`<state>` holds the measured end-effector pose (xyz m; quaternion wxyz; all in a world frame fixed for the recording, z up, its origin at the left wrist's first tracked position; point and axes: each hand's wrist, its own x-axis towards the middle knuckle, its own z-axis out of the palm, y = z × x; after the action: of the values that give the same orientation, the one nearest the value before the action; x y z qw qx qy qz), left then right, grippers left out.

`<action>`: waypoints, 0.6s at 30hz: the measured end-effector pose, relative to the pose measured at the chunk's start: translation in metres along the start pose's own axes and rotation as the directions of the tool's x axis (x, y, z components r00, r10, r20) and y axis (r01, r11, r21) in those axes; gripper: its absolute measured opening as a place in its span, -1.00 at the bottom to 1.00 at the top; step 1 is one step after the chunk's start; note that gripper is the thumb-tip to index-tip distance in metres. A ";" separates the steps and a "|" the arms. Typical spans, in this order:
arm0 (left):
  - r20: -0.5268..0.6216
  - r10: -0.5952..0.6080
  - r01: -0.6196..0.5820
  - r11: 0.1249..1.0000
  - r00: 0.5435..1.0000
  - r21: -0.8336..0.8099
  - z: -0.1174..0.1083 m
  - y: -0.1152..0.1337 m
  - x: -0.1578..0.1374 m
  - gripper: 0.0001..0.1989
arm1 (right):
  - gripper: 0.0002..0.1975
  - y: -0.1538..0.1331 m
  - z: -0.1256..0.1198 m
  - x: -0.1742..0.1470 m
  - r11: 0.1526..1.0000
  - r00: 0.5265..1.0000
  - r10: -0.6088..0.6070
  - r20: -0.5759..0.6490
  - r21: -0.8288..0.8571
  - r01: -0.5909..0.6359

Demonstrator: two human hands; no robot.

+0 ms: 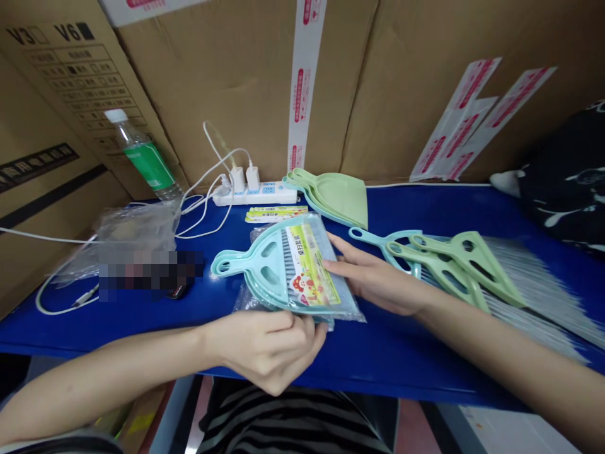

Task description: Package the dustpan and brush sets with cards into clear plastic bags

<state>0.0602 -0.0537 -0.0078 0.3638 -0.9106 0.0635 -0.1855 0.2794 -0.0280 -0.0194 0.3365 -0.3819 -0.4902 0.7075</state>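
Note:
A light-blue dustpan and brush set (267, 271) in clear plastic, with a yellow-green label card (312, 268), lies over more plastic-wrapped blue pieces in front of me. My left hand (271, 343) is closed at its near edge, the fingers curled and pinching the wrapping there. From the right, my right hand (373, 274) grips the set's wide end, fingers on top near the label; its thumb is hidden. To the right lie green brushes (454, 271) and a blue brush (385, 243). Behind, green dustpans (343, 192) are stacked on a blue one.
Label cards (274, 214) lie before a white power strip (258, 195) with chargers and cables. At left are crumpled plastic bags (135, 233) and a leaning bottle (149, 164). Cardboard (236, 82) walls the blue table (368, 372); dark patterned fabric (562, 183) is at right.

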 end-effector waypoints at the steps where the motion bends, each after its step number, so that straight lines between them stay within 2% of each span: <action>1: -0.002 -0.005 0.005 1.000 1.000 0.000 0.000 -0.001 0.000 -0.77 | -0.21 0.003 0.002 0.001 0.999 1.000 -0.007 -0.013 0.032 0.008; 7: -0.009 -0.008 0.008 1.000 1.000 -0.023 0.001 -0.002 0.001 -0.77 | -0.15 0.010 0.013 0.002 0.981 0.982 -0.168 -0.088 0.080 0.175; 12: -0.066 -0.092 0.088 0.994 0.994 -0.066 -0.001 -0.002 0.001 -0.72 | -0.10 -0.004 0.009 -0.003 0.968 0.960 -0.232 -0.155 0.058 0.243; 15: -0.016 -0.121 0.119 0.991 0.993 -0.067 -0.002 -0.002 -0.001 -0.71 | -0.14 -0.024 -0.001 -0.008 0.956 0.926 -0.285 -0.247 -0.006 0.293; 18: 0.042 -0.143 0.145 0.987 0.989 -0.062 -0.002 -0.003 -0.003 -0.73 | -0.16 -0.052 -0.011 -0.015 0.947 0.855 -0.317 -0.410 -0.092 0.307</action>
<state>0.0570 -0.0523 -0.0052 0.3210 -0.9274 -0.0034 -0.1922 0.3017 -0.0202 0.0304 0.5396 -0.4443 -0.4699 0.5391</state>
